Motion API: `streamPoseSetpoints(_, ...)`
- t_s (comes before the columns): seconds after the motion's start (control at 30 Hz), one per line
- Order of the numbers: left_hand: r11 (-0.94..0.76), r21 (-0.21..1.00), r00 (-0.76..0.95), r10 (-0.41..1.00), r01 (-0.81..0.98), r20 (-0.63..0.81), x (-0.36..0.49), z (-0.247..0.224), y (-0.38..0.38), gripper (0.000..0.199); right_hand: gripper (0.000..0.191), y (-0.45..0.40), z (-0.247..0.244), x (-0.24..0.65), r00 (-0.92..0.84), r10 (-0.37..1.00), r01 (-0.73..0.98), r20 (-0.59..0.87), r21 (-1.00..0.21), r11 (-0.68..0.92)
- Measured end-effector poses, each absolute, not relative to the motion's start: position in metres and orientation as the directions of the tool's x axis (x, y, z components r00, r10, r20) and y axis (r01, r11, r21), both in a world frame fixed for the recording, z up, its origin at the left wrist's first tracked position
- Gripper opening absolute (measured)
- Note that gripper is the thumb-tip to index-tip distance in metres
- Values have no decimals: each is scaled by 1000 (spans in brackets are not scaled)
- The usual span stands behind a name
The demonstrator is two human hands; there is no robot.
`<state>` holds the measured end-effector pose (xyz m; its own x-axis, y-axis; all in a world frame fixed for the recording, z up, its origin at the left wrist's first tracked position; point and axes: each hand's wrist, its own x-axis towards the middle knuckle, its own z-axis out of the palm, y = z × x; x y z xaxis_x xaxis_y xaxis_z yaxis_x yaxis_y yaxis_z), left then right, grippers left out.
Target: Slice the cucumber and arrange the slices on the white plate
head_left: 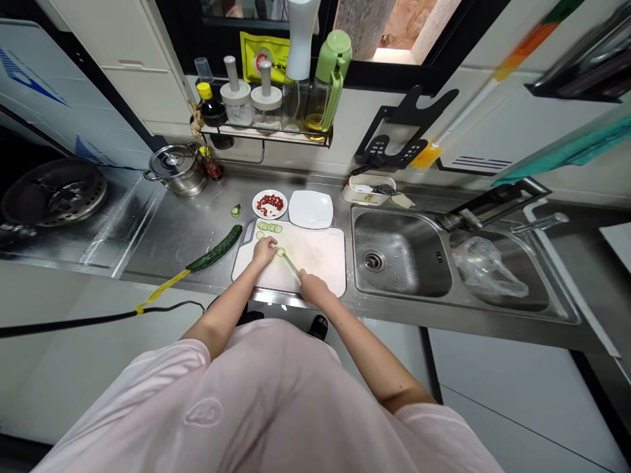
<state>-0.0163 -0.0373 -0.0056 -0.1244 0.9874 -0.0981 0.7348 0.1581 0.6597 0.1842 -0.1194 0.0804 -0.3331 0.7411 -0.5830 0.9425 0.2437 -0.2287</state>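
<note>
My right hand (314, 288) is wrapped around the handle of a knife (292, 265) low over the white cutting board (320, 253). The blade points up and left, its tip at a pale green cucumber slice (280, 251). Just left of that slice, my left hand (265, 251) has its fingers bent and drawn together; what they pinch, if anything, is too small to make out. Above it on the board lies an overlapping row of cucumber slices (269, 227), with a single slice below the row. Beside the board rests a longer dark green cucumber (215, 249).
Behind the board stand a plate of chopped red pieces (270, 204) and a white square plate (310, 209). A cucumber end (236, 210) and a steel pot (178, 172) are at left. The sink (401, 256) adjoins on the right. A seasoning rack (266, 131) hangs above.
</note>
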Motion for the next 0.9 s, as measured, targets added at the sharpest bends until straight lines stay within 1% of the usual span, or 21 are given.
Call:
streamPoseSetpoints(0.43,159,657,-133,987,737,-90,-15,-3,-40,15,32,-108,82,171,-343,745,938,-572,-251,239)
streamPoseSetpoints(0.7,91,670,-123,992,737,1,-9,0,-53,16,33,-127,78,187,-326,753,945,-572,-228,236)
streamPoseSetpoints(0.9,66,665,-97,995,744,10,-5,0,-61,23,35,-136,73,193,-314,757,948,-573,-233,218)
